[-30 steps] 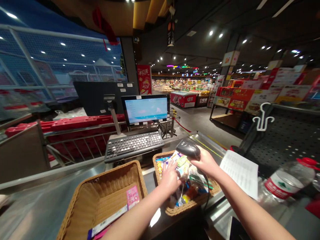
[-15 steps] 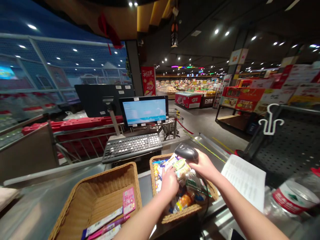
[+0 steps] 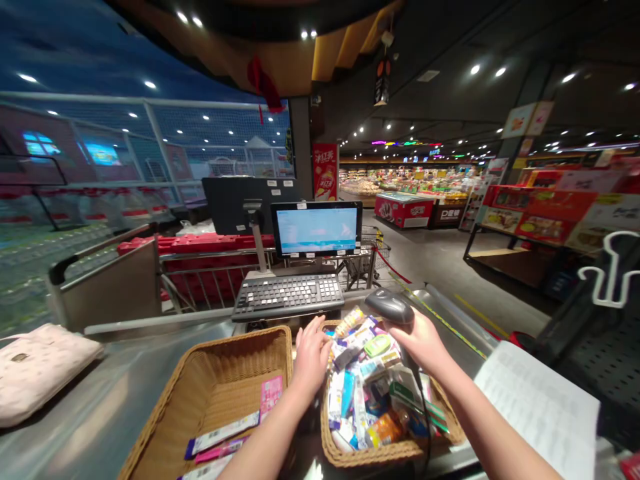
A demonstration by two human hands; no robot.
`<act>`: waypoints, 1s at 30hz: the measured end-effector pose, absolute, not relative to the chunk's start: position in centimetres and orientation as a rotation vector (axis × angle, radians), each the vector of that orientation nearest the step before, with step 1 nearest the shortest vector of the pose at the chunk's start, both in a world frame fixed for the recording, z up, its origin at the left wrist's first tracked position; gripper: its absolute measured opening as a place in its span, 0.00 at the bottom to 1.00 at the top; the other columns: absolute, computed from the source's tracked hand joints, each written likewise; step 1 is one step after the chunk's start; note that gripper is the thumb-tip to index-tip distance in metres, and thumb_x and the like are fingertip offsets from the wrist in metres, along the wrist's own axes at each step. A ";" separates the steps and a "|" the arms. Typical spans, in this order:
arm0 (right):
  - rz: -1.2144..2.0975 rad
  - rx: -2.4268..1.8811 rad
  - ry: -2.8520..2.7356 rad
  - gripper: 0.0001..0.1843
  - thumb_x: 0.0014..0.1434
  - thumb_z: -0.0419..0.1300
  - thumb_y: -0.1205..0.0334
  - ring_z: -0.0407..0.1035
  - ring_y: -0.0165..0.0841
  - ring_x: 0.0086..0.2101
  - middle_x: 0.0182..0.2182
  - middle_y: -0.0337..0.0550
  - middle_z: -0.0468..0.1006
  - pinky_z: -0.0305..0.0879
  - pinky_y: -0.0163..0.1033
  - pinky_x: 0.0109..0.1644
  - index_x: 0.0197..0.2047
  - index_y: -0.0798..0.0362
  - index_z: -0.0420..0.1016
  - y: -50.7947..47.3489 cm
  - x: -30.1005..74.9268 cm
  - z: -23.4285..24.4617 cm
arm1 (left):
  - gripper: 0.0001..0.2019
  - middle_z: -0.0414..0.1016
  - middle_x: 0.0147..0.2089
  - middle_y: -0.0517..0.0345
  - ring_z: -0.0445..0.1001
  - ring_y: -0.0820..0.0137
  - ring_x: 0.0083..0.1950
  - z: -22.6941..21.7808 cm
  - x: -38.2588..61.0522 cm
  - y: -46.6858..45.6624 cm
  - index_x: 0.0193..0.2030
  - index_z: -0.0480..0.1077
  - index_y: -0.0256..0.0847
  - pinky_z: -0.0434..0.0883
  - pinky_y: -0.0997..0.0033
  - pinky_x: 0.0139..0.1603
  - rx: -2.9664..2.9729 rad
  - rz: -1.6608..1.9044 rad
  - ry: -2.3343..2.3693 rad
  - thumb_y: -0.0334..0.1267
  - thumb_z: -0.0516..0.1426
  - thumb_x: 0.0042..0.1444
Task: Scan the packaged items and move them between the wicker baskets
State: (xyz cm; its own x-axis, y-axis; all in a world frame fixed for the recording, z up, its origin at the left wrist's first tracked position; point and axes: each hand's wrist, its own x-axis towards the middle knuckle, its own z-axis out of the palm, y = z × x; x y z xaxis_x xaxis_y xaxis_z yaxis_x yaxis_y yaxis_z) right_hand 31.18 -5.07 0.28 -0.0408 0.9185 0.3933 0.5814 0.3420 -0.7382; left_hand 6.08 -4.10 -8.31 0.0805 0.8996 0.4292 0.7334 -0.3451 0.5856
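My right hand [image 3: 424,340] grips a black handheld barcode scanner [image 3: 387,305] above the far right part of a wicker basket [image 3: 373,459]. Its cable hangs down across the basket. That basket is heaped with small packaged goods, among them an orange bottle [image 3: 384,430] and a green-and-white packet [image 3: 377,345]. At the basket's upper left rim is my left hand [image 3: 311,353], fingers stretched out with nothing visible in them. A second wicker basket [image 3: 165,393] stands to the left, holding a pink packet [image 3: 271,393] and several slim packs [image 3: 225,433], partly hidden by my left forearm.
Beyond the baskets are a keyboard [image 3: 289,293] and a lit screen [image 3: 318,230]. A pale pouch [image 3: 45,373] lies on the metal counter at left. Printed sheets [image 3: 540,413] lie at right, below a white hanger [image 3: 611,273] on a dark perforated panel.
My left hand has moved from inside the full basket to its left rim, and its fingers have straightened. The view has turned left. The scanner stays in my right hand.
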 end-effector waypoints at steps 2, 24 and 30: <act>0.471 -1.324 -1.689 0.17 0.51 0.59 0.57 0.73 0.42 0.42 0.41 0.48 0.79 0.68 0.45 0.48 0.43 0.55 0.74 -5.1 30.1 0.8 | 0.08 0.64 0.66 0.50 0.57 0.59 0.69 -7.9 4.2 -4.1 0.31 0.68 0.42 0.52 0.43 0.67 2.136 1.204 1.703 0.34 0.51 0.59; 0.385 -1.265 -1.790 0.17 0.52 0.58 0.57 0.73 0.44 0.45 0.44 0.49 0.78 0.69 0.47 0.49 0.46 0.54 0.74 -6.3 14.3 3.0 | 0.10 0.59 0.68 0.48 0.52 0.59 0.71 -4.8 -10.1 -5.5 0.30 0.65 0.42 0.50 0.43 0.68 2.140 1.460 1.901 0.33 0.48 0.61; 0.398 -1.238 -1.894 0.17 0.52 0.58 0.60 0.71 0.44 0.48 0.46 0.49 0.78 0.68 0.48 0.52 0.46 0.53 0.74 -7.4 12.3 3.1 | 0.09 0.57 0.69 0.47 0.54 0.59 0.70 -5.4 -12.1 -5.4 0.32 0.65 0.43 0.50 0.43 0.68 2.135 1.459 1.921 0.32 0.48 0.61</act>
State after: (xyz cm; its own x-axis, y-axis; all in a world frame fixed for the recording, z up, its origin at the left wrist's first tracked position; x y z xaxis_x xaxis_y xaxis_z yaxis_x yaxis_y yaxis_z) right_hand 12.31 -7.36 3.15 -0.1809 0.8690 0.4606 0.6097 0.4665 -0.6408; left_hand -12.05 -5.40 -5.38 -0.1196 0.7528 0.6473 0.8256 -0.2867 0.4860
